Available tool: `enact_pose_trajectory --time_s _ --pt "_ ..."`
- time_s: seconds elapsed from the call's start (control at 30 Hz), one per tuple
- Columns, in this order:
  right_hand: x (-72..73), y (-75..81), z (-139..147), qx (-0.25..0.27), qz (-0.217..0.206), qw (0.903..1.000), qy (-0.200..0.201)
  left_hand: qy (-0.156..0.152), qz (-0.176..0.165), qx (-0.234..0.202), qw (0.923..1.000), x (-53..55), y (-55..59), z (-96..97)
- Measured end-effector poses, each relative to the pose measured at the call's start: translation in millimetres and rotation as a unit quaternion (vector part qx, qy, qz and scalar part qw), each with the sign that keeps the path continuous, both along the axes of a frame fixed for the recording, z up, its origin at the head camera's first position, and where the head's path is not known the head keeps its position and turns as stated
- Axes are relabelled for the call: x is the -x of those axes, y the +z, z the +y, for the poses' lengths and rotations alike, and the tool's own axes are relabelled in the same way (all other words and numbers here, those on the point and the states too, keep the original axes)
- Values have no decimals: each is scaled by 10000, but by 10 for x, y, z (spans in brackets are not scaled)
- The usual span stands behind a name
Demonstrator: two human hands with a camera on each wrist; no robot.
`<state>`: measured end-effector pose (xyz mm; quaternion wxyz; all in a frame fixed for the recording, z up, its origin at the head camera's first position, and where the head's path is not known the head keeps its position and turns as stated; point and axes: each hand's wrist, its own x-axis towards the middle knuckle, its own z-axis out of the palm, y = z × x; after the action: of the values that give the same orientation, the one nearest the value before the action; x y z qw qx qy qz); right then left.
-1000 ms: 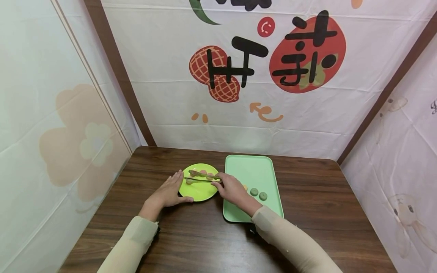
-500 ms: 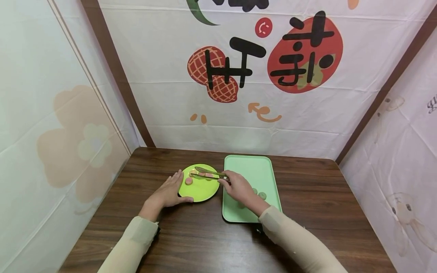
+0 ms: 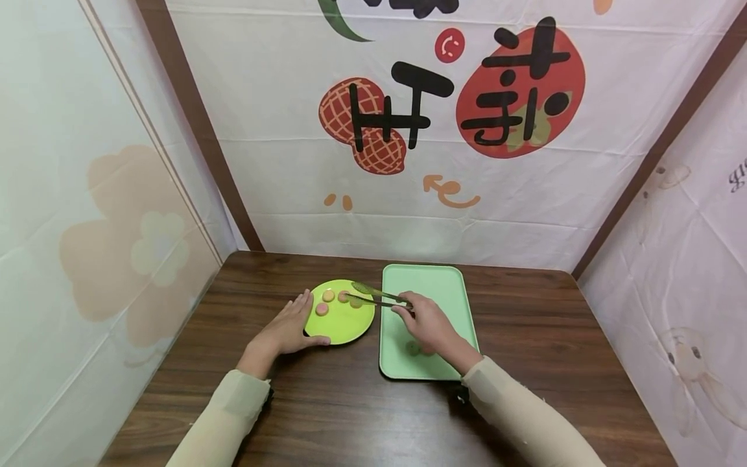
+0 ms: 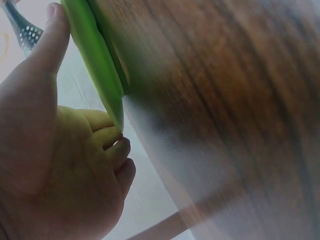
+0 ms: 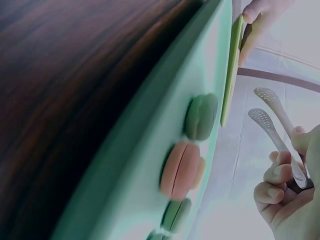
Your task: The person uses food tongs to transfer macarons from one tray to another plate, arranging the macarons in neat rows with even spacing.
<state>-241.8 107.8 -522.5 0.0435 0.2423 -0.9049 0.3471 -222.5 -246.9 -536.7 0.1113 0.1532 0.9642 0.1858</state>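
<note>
Plate (image 3: 344, 329): is sitting near the table's (image 3: 350, 415) far edge, carrying pink and yellow macarons (image 3: 322, 309) toward its own far edge.
Tray (image 3: 423, 279): is lying right of the plate, carrying green and pink macarons (image 5: 180, 170) toward its near edge, partly hidden.
Left hand (image 3: 287, 328): is spreading against the plate's left rim.
Right hand (image 3: 430, 321): is gripping tongs (image 3: 380, 292), whose parted tips are pointing over the plate's far-right side.

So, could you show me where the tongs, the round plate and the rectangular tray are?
Perforated serving tongs (image 5: 278, 140): right wrist view, partway along one arm.
Round lime-green plate (image 3: 345, 327): head view, its bare near part.
Rectangular mint-green tray (image 3: 424, 279): head view, its bare far end.
</note>
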Motion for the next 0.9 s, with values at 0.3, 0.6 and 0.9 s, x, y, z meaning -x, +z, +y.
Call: enact_pose_trajectory --time_s 0.3,0.6,0.9 --pt "-8 -20 254 59 115 9999 -76 13 59 -9 10000 11 -10 -14" --pt "-74 -33 521 48 118 9996 -250 4 64 -9 10000 22 -15 -19" --pt "-141 -39 737 42 247 9992 -306 -1 37 -8 10000 13 5 -10"
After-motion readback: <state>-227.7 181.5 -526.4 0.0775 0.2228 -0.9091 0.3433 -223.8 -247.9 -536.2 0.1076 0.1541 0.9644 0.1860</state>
